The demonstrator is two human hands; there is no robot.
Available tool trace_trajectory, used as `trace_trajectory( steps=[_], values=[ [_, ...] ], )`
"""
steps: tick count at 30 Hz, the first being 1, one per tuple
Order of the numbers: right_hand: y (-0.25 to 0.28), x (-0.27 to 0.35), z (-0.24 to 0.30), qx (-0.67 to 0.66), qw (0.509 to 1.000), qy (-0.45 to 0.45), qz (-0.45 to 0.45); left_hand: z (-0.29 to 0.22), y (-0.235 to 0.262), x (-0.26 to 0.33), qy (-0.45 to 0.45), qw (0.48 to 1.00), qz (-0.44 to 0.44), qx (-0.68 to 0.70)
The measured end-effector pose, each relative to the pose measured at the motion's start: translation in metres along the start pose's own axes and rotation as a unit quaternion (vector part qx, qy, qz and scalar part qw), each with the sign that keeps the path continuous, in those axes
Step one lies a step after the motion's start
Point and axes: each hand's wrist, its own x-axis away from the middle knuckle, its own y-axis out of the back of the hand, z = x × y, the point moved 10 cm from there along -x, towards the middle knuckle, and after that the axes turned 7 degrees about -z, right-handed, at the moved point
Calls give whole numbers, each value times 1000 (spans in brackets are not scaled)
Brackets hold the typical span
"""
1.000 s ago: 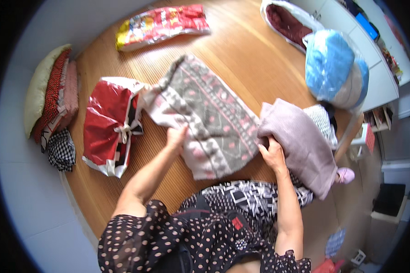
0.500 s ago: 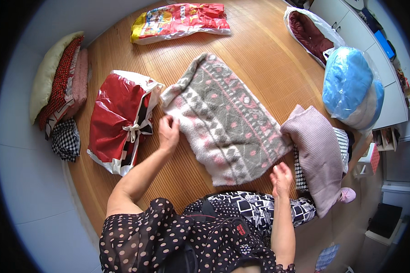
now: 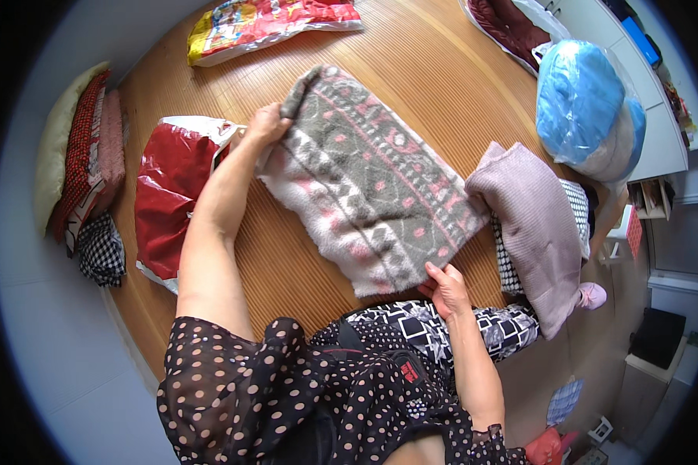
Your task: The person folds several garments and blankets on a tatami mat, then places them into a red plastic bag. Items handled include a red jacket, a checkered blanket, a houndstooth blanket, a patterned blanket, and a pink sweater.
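Observation:
A fuzzy grey, white and pink patterned fleece cloth [image 3: 372, 186] lies folded on the wooden-slat surface in front of me. Whether it is a garment or a blanket, I cannot tell. My left hand [image 3: 267, 124] grips its far left edge, where a thick fold of cloth rises. At the near edge, my right hand [image 3: 445, 291] holds the border between thumb and fingers. Left of the cloth, partly behind my left forearm, sits a shiny red and white plastic bag [image 3: 171, 182]. A mauve ribbed cloth [image 3: 531, 225] is draped over my right knee.
Far off lies a red and yellow plastic package [image 3: 275, 27]. Cushions [image 3: 77, 155] lean on the left wall, beside a black-and-white checked bundle [image 3: 102, 249]. At the right are a blue bundle in clear plastic [image 3: 580, 101] and a bag with maroon padded cloth [image 3: 508, 35].
My left hand has moved up to the cloth's far left edge and taken hold. My right hand has shifted left onto the near edge. The whole view has shifted slightly.

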Motion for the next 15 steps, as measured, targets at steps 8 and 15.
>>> trace_trajectory(
  steps=[8,15],
  values=[
    [-28,27,121,-122,972,137,145,-24,36,-45,140,868,207,429],
    [48,19,235,-226,903,354,92,-90,105,-117,-107,722,102,676]
  ],
)
